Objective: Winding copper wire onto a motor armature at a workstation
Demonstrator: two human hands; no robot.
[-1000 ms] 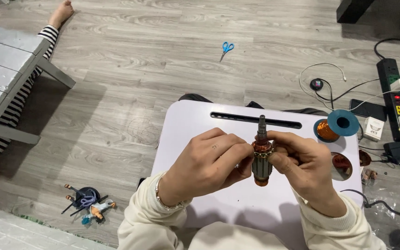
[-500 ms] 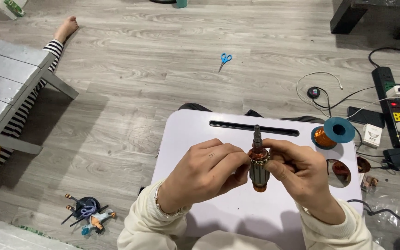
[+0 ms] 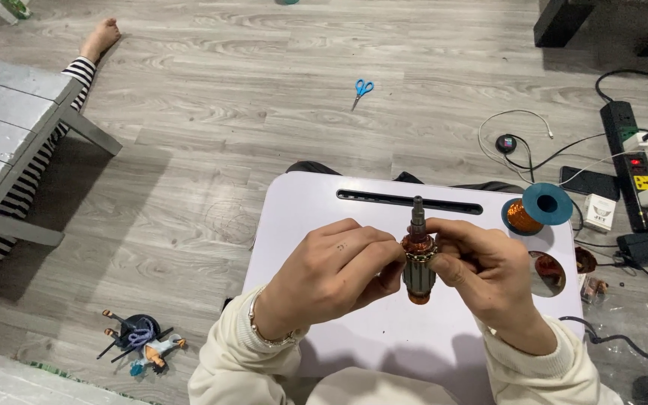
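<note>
Grey wood-plank floor (image 3: 264, 112) lay under soft, even light | white slatted wooden bench (image 3: 9, 127) stood at left | dark furniture base (image 3: 571, 22) occupied the upper right corner

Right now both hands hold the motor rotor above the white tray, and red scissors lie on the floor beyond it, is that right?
Not quite: the scissors are blue, not red, as the head view shows. The rest stands: both hands hold the rotor above the white tray.

One head-worn view — looking steeply down, close over the white lap table (image 3: 324, 217) and wood floor (image 3: 264, 112).
</note>
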